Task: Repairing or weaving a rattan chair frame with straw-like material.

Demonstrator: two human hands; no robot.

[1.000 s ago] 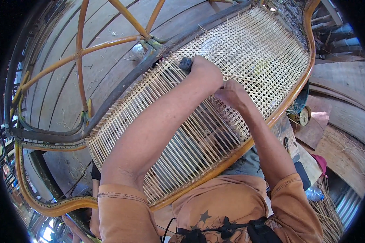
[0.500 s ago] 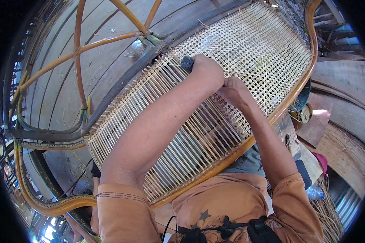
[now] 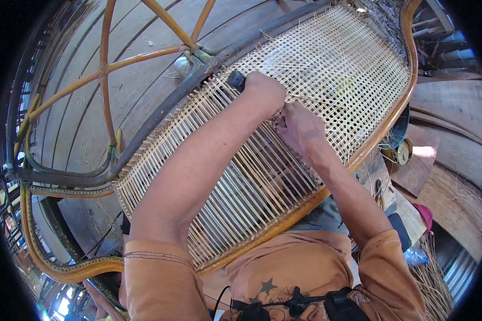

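A long cane panel stretches across a curved rattan frame. Its far right part is woven into an open mesh, while parallel cane strands fill the near left part. My left hand is closed round a tool with a black, rounded handle end; the tool's other end is hidden by the hand. Beside it, at the edge of the mesh, my right hand has its fingers pinched together. What they pinch is too small to make out. A loose strand runs over the mesh from near both hands.
Rattan poles joined into an open frame stand at the upper left, over a plank floor. A dark rail borders the panel's far side. At the right are a round tin, wooden boards and a plastic bottle.
Both hands have shifted a little to the left along the weave, and the black handle has moved with my left hand. My right hand has turned slightly, its fingers still together.
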